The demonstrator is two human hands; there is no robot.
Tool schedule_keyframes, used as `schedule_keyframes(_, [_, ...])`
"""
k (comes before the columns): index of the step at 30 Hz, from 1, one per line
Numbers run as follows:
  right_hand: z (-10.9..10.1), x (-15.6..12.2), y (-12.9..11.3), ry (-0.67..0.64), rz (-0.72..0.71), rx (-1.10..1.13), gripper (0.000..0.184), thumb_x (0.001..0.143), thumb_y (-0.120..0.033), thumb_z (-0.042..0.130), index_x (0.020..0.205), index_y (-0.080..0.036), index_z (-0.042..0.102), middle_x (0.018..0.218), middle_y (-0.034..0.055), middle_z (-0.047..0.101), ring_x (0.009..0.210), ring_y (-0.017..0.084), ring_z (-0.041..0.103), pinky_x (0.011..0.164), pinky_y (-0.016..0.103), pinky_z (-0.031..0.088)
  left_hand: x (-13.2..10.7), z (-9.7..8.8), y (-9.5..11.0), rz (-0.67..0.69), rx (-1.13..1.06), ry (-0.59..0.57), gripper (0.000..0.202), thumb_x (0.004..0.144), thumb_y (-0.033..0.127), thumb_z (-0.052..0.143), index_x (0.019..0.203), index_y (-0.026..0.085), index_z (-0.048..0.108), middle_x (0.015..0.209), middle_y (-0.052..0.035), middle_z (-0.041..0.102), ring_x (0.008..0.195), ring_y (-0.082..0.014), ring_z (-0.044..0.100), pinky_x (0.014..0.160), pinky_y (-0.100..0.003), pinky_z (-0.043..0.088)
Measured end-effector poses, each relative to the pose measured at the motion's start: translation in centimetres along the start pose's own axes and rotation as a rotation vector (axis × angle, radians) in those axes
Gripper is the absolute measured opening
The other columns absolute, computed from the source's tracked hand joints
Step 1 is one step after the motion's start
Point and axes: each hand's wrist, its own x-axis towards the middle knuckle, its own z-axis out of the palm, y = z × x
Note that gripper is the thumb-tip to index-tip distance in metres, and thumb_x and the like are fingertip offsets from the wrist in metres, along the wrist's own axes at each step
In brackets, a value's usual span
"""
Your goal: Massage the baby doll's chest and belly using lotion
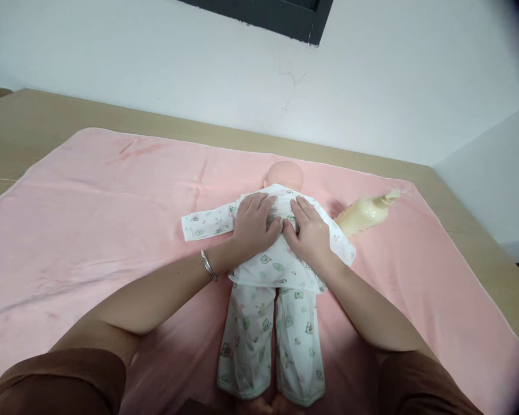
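Note:
A baby doll (284, 173) lies on a pink blanket (95, 219), head toward the wall. It wears a white printed top (277, 262) and matching trousers (268, 340). My left hand (254, 223) rests on the left of the doll's chest, fingers curled into the fabric near the collar. My right hand (309, 230) lies on the right of the chest, fingers pressed on the cloth, thumbs nearly touching. The doll's bare arm (365, 214) sticks out to the right. An empty-looking sleeve (207, 223) lies flat to the left. A metal bracelet (209, 266) circles my left wrist.
The blanket covers a wooden tabletop (21, 124) that stands against a white wall (199, 63). A dark window frame (285, 17) sits at the top. The table's right edge (484, 248) drops off beside a second wall.

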Motion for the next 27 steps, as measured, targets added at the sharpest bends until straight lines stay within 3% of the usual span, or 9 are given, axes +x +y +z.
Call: schedule_keyframes(27, [-0.33,0.12,-0.3,-0.032,0.013,0.0,0.051,0.093,-0.036,0.044,0.135,-0.008,0.054,0.143,0.0167,0.052,0.136,0.03,0.045,0.114,0.047,0.039,-0.04,0.1,-0.04,0.016,0.041,0.01,0.043,0.084,0.029,0.049,0.124,0.012,0.056,0.127,-0.0151,0.057,0.121,-0.029,0.05,0.108,-0.048,0.038])
